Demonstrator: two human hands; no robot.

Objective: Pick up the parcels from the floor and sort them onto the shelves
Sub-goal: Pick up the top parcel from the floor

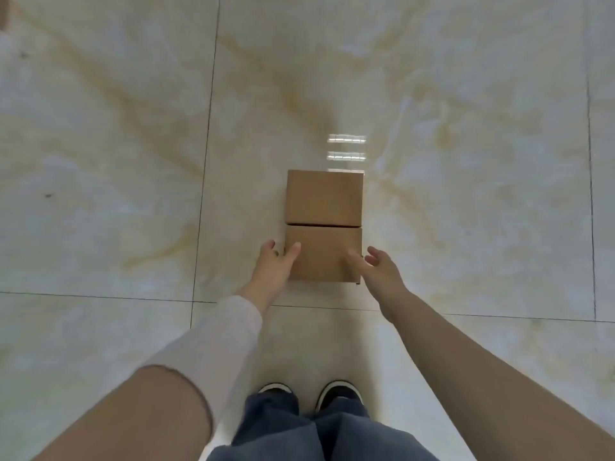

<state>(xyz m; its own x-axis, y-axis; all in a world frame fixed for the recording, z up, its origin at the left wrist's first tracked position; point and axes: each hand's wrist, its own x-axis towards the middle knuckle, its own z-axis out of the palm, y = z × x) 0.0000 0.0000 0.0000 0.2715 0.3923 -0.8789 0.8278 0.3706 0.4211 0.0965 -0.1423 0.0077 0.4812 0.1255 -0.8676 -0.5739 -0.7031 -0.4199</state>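
Note:
Two plain brown cardboard parcels sit on the tiled floor, one behind the other and touching. The far parcel (324,197) stands free. The near parcel (322,252) has my left hand (274,264) at its left side, thumb lying on its top and fingers down the side. My right hand (379,269) is at its right side with fingers spread, thumb over the top edge. Whether the near parcel is off the floor cannot be told. No shelves are in view.
Glossy cream marble-look floor tiles (116,161) with dark grout lines fill the view. My feet in dark shoes (309,394) stand just behind the parcels. A brown object edge (4,11) shows at the top left corner.

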